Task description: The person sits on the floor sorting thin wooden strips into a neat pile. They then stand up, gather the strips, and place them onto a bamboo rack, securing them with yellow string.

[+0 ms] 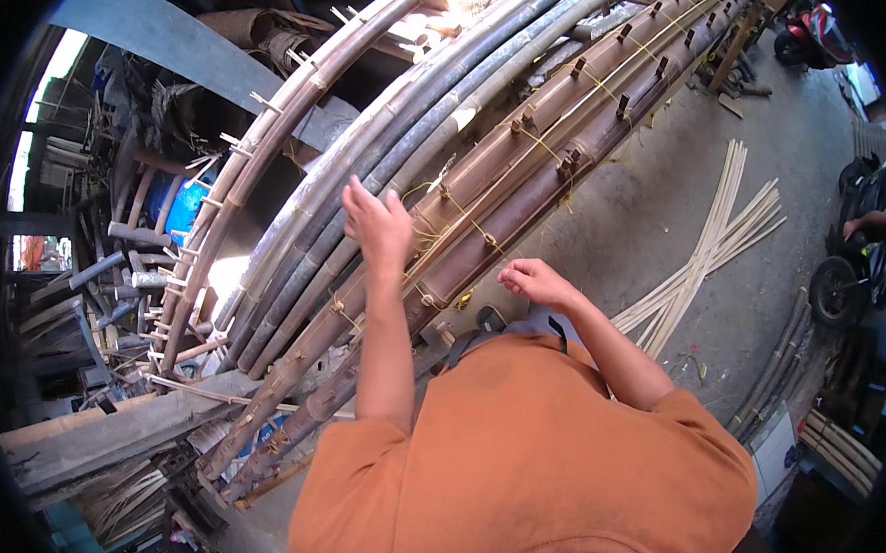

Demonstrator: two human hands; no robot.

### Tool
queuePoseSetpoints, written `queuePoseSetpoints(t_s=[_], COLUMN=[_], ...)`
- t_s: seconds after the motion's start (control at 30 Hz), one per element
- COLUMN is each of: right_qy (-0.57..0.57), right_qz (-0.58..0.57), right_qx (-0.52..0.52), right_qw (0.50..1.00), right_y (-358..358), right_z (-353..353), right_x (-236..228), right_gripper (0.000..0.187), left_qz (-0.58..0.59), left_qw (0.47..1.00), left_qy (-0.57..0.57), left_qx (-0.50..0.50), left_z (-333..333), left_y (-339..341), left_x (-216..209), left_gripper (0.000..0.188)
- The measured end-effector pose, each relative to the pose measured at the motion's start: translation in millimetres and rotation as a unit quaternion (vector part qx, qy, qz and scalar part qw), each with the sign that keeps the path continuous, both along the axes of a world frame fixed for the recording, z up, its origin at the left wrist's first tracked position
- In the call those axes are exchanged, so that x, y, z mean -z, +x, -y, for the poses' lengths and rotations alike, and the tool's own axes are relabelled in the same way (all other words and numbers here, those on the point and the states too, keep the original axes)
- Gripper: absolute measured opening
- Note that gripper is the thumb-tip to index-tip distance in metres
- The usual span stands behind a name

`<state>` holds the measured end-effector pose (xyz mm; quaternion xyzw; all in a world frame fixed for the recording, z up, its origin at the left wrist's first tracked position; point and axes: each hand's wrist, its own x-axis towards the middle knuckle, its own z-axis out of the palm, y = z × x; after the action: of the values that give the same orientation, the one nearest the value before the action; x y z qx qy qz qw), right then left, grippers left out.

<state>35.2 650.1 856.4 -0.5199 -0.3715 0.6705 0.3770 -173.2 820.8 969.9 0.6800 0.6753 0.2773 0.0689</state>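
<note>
Brown bamboo poles (pixel 520 212) across the centre look smooth — faintly glossy — with yellow cord (pixel 489 239) tied round them. Pale split strips (pixel 707 238) at right appear matt wood; the floor (pixel 659 190), dull concrete. Lower centre, the orange shirt (pixel 532 452) is matt cloth.

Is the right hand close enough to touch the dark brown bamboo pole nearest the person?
Probably yes. The right hand is raised near the dark brown bamboo pole, and nothing solid shows between them, though one view makes the depth hard to judge.
</note>
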Motion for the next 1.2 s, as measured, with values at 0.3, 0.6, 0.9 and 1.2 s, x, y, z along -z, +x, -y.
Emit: queuePoseSetpoints(t_s=[0.3, 0.6, 0.9, 1.2], right_qy=[-0.149, 0.431, 0.445, 0.418], right_qz=[-0.398, 0.287, 0.555, 0.381], right_qx=[0.384, -0.384, -0.225, -0.139], right_qw=[0.819, 0.765, 0.666, 0.813], right_y=[-5, -60, -27, -5], right_z=[-32, -90, -220, -179], right_x=[-36, -138, -76, -126], right_gripper=[0.025, 0.032, 0.028, 0.024], left_qz=[0.007, -0.028, 0.058, 0.019], left_qw=[0.977, 0.983, 0.977, 0.983], left_qy=[-0.143, 0.051, -0.156, -0.141], left_qx=[0.159, 0.172, 0.134, 0.12], left_z=[61, 61, 51, 50], left_y=[49, 49, 48, 59], left_x=[57, 88, 73, 67], left_gripper=[0.035, 0.017, 0.038, 0.034])
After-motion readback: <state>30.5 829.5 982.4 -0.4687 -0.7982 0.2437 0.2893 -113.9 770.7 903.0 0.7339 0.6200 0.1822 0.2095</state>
